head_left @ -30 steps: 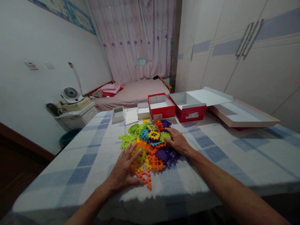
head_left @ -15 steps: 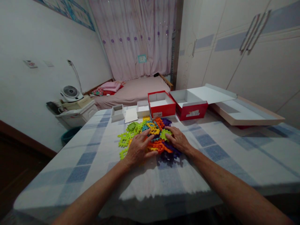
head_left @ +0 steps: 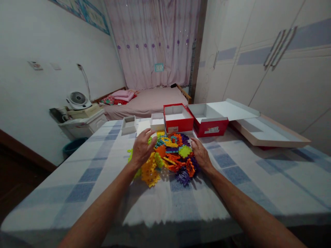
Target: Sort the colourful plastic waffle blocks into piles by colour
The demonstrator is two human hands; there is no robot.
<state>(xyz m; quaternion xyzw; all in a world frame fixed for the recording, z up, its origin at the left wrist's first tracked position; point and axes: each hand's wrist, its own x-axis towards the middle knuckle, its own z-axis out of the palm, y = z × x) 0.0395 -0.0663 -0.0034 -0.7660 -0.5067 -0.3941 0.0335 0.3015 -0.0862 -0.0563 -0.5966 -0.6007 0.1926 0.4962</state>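
A heap of interlocking plastic building pieces with notched edges lies on the table in front of me. Yellow pieces (head_left: 149,173) are at its near left, a lime green piece (head_left: 185,151) is right of the middle, and purple pieces (head_left: 183,176) are at the near right. An orange piece (head_left: 190,167) leans beside the purple ones. My left hand (head_left: 142,148) is over the heap's left side, thumb apart from the fingers, covering some green pieces. At the right edge, my right hand (head_left: 201,155) rests with its fingers curved loosely along the pieces. Neither palm visibly holds anything.
Behind the heap stand two small white boxes (head_left: 128,125) (head_left: 157,121), a white card (head_left: 143,126), a red open box (head_left: 178,123) and a dark red lidded box (head_left: 210,128). A large shallow box lid (head_left: 274,134) lies at right. Checked cloth (head_left: 232,172) covers the table.
My hands have moved apart, the left one leftward and away, the right one slightly right. More of the heap shows between them, including the yellow pieces in front.
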